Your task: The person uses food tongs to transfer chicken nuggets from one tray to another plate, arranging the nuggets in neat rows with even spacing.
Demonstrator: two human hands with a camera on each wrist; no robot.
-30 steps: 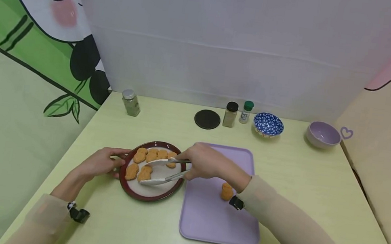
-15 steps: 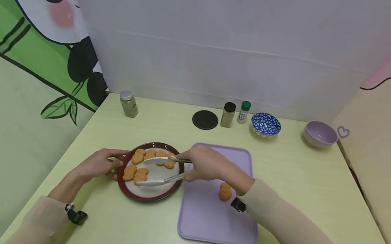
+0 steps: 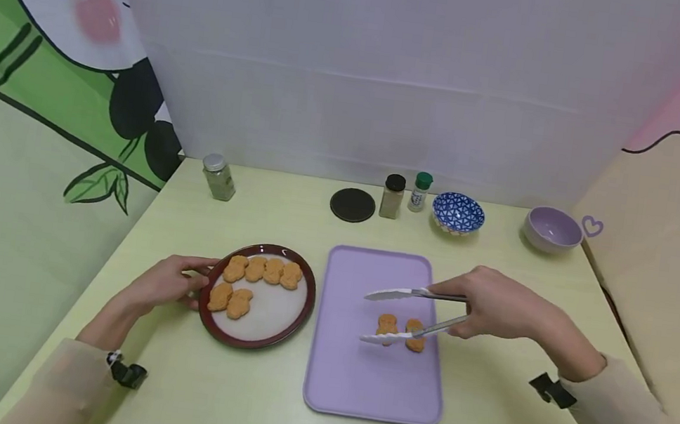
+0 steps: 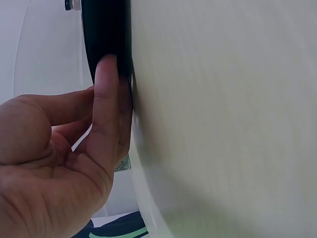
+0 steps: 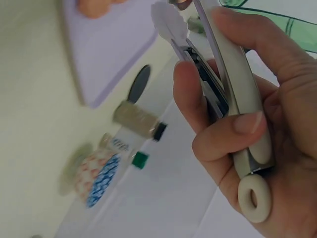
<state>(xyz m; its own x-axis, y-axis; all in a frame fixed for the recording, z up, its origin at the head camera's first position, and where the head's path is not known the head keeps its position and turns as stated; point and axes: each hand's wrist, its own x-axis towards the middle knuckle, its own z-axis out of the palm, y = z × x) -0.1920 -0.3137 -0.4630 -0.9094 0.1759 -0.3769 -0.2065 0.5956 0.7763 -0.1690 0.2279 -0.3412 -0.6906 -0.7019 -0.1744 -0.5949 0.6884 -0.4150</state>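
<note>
Left of the frame's centre, a plate [image 3: 270, 313] is holding six nuggets [image 3: 273, 271]; right of it, a tray [image 3: 373, 379] is bearing two (tongs [image 3: 392, 295] are extending over it). Behind, left to right, a jar [image 3: 219, 177], disc [image 3: 352, 205], two shakers [image 3: 391, 201] and two bowls [image 3: 457, 214] are standing.

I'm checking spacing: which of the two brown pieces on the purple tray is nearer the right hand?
The right piece, by the right edge of the tray; the left piece lies nearer its middle, farther from the right hand.
</note>
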